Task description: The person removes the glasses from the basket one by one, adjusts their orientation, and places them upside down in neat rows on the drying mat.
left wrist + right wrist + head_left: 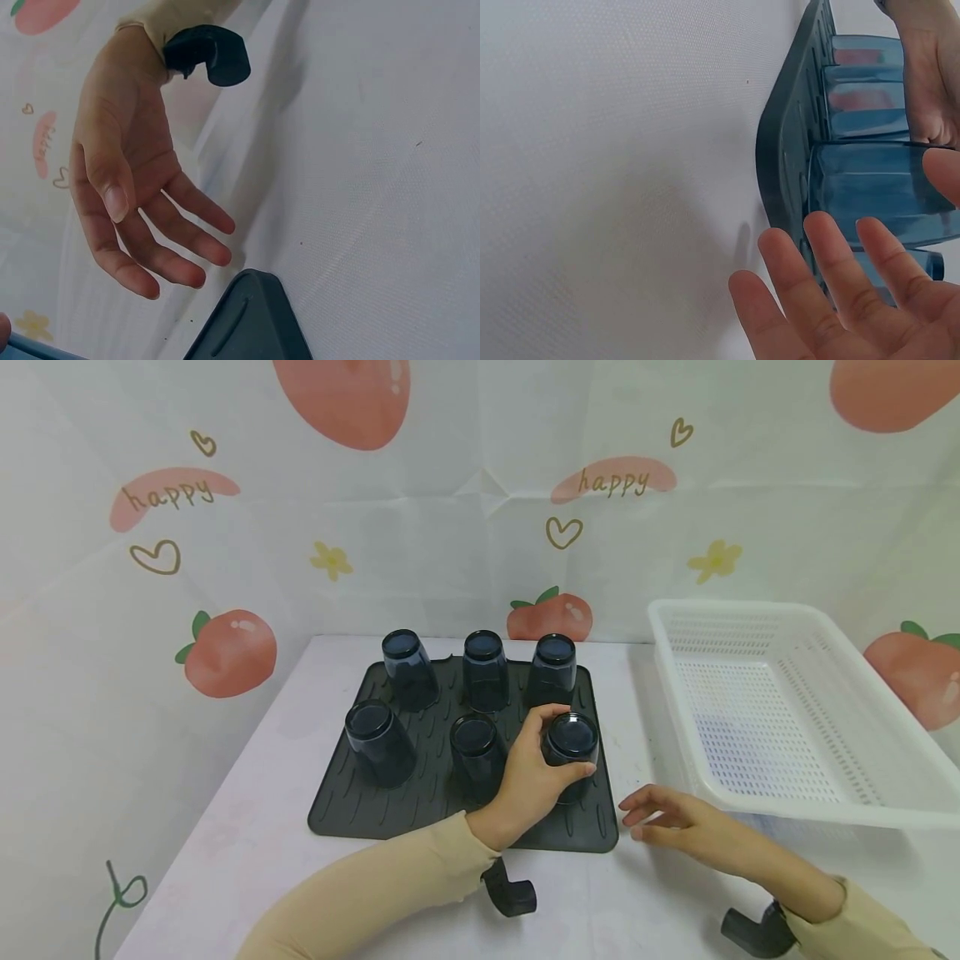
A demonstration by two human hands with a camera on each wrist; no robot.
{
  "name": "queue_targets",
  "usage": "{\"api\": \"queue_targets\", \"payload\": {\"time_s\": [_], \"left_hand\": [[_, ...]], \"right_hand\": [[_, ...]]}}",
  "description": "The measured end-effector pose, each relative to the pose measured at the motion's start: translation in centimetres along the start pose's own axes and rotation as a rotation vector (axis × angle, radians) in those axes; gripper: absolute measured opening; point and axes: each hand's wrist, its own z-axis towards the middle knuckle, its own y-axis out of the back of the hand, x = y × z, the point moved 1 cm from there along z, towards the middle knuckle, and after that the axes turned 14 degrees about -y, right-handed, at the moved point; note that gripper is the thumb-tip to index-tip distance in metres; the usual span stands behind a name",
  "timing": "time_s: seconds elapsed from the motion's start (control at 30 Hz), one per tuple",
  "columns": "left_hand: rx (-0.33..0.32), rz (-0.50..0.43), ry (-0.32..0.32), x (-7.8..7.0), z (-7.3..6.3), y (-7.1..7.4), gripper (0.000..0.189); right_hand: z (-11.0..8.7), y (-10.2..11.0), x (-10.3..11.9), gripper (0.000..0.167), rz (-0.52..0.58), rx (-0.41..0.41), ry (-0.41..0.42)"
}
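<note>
Upside-down dark blue glasses stand in two rows on a black ridged mat [427, 814]. With thumb and fingers curled round it, my left hand [528, 781] holds the front right glass [572, 739], upright on the mat. The same glass [870, 187] shows in the right wrist view. To the left of that hand stand the front middle glass [476, 743] and front left glass [378, 743]. My right hand [693, 827] hovers just right of the mat's corner, its fingers loosely bent and holding nothing. In the left wrist view, that right hand [135, 165] also appears.
A white perforated plastic basket [678, 727] sits at the right, beyond the right hand. The back row has a left glass [411, 672], a middle glass [485, 672] and a right glass [553, 668]. A printed cloth [450, 543] hangs behind the white table [262, 777].
</note>
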Motion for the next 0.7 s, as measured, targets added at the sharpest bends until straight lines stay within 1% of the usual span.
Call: {"api": "queue_targets", "payload": {"time_s": [0.17,0.27,0.4,0.7], "left_hand": [[0.000,-0.006,0.000,-0.02,0.05,0.14,0.071],[0.013,-0.005,0.005,-0.22,0.11,0.16,0.072],[0.031,0.003,0.005,-0.31,0.26,0.20,0.072],[0.037,-0.008,0.003,-0.27,0.44,0.20,0.072]], "right_hand": [[0.07,0.04,0.24,0.033,-0.005,-0.007,0.014],[0.09,0.08,0.26,0.033,-0.007,-0.009,0.021],[0.08,0.13,0.24,0.033,-0.004,-0.005,0.016],[0.05,0.13,0.30,0.033,0.006,0.009,0.001]]}}
